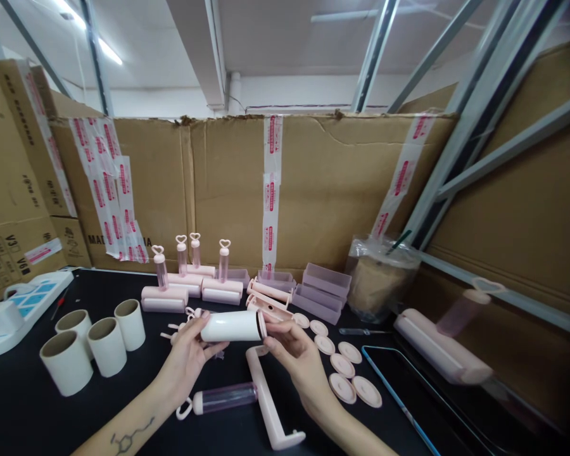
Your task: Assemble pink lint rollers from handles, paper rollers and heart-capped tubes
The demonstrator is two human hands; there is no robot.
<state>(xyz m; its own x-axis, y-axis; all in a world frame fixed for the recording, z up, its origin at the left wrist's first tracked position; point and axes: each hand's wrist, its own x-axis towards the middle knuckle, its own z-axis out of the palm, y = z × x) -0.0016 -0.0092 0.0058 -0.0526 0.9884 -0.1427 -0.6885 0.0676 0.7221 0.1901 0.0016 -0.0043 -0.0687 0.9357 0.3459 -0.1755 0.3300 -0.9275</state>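
Glossy white roll [230, 326] (dark-edged at right), gripped by left fingers [215, 349], pink cap [263, 323] held in right fingers [285, 327]

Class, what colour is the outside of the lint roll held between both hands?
The lint roll is white, best seen in the head view.

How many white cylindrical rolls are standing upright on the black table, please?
4: one white cylindrical roll stands nearest at left, another roll partly hidden behind it, a third roll beside them, and a fourth roll farthest right.
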